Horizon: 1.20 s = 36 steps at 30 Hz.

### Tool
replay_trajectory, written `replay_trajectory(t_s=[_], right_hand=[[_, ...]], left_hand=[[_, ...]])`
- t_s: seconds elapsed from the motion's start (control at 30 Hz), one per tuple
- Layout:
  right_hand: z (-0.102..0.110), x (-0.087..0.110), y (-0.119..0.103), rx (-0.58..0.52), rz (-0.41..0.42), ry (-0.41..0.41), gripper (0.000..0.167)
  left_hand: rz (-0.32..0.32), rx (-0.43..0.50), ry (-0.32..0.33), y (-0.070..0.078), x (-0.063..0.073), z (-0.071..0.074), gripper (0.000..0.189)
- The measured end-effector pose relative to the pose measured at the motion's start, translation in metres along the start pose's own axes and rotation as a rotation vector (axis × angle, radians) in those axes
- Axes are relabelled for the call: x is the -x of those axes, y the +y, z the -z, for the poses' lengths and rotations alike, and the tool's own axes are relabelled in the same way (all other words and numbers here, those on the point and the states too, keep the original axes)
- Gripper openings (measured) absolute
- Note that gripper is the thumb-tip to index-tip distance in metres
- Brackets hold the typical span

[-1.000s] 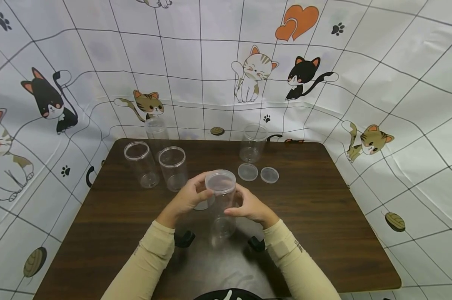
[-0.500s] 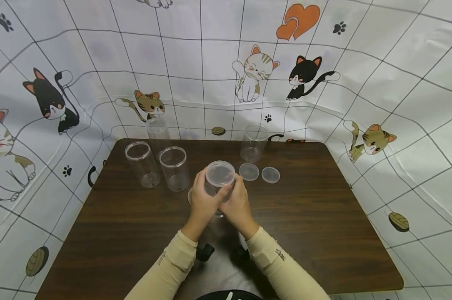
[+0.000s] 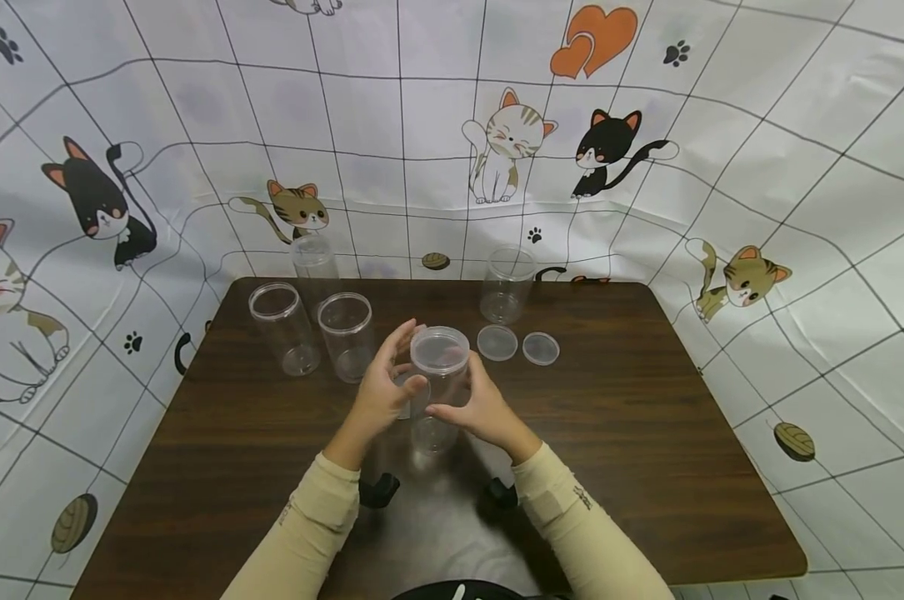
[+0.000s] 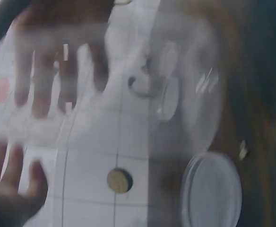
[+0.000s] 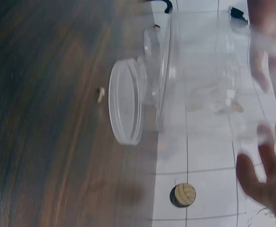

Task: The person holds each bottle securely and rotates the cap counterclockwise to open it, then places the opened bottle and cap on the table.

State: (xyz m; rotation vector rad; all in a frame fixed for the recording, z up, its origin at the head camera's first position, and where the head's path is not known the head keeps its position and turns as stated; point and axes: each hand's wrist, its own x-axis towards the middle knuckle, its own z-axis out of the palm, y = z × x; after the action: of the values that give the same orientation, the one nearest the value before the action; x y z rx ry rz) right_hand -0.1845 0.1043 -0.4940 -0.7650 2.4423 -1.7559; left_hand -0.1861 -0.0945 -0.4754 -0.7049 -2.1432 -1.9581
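In the head view a clear plastic jar [image 3: 434, 429] stands upright between both hands, with a translucent lid [image 3: 440, 350] over its mouth. My right hand [image 3: 489, 408] holds the jar's right side, thumb across the front and fingers behind. On the other side my left hand [image 3: 380, 396] has its fingers stretched out, the thumb close to the jar wall. Partly hidden behind the jar, a loose lid [image 3: 402, 404] lies on the table; this lid [image 5: 125, 101] shows whole in the right wrist view. Through the blurred jar wall [image 4: 202, 85], the left wrist view shows outstretched fingers.
Three open clear jars stand at the back left, the nearest being a jar [image 3: 349, 342]. Another jar [image 3: 506, 287] is at the back right, before it a lid [image 3: 496, 342] and a second lid [image 3: 541, 348]. The brown table [image 3: 646, 467] ends at a cat-print curtain [image 3: 392, 125].
Half a second ago both hands wrapped the jar closely, thumbs crossing in front. Since then the left hand has spread and moved left, while the right hand has shifted slightly right.
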Motion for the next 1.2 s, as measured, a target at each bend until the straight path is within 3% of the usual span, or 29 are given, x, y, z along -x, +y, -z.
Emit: replay_trajectory(t_s=[0.13, 0.2, 0.27, 0.4, 0.53, 0.67, 0.8, 0.9, 1.0, 1.1, 1.2], right_hand=[[0.012, 0.001, 0.002, -0.066, 0.030, -0.132, 0.094], [0.014, 0.001, 0.002, -0.076, 0.036, -0.155, 0.092], [0.013, 0.001, 0.004, -0.063, 0.034, -0.145, 0.090], [0.005, 0.001, 0.008, 0.003, 0.025, -0.062, 0.090], [-0.011, -0.001, 0.008, 0.121, 0.030, 0.112, 0.094], [-0.033, -0.001, 0.005, 0.406, 0.093, 0.365, 0.092], [-0.049, 0.000, 0.005, 0.666, 0.120, 0.568, 0.086], [-0.053, 0.000, 0.005, 0.722, 0.138, 0.628, 0.083], [-0.051, -0.002, 0.004, 0.709, 0.156, 0.619, 0.088], [-0.044, -0.002, 0.002, 0.610, 0.144, 0.548, 0.094], [-0.031, -0.002, -0.001, 0.407, 0.107, 0.426, 0.096]], left_hand=[[0.020, 0.067, -0.168, 0.003, -0.004, 0.016, 0.098], [0.038, 0.063, -0.200, 0.005, -0.005, 0.019, 0.091], [0.036, 0.027, -0.190, 0.006, -0.004, 0.019, 0.088], [0.016, -0.044, -0.094, 0.006, -0.002, 0.011, 0.088], [0.052, -0.092, 0.095, 0.006, 0.001, -0.008, 0.088], [0.089, -0.130, 0.295, 0.005, 0.005, -0.030, 0.083], [0.081, -0.196, 0.425, 0.003, 0.007, -0.044, 0.079], [0.068, -0.202, 0.452, 0.002, 0.008, -0.047, 0.086], [0.042, -0.152, 0.433, -0.001, 0.007, -0.043, 0.100], [0.006, -0.096, 0.376, -0.003, 0.006, -0.032, 0.110], [-0.021, -0.075, 0.290, -0.004, 0.004, -0.017, 0.114]])
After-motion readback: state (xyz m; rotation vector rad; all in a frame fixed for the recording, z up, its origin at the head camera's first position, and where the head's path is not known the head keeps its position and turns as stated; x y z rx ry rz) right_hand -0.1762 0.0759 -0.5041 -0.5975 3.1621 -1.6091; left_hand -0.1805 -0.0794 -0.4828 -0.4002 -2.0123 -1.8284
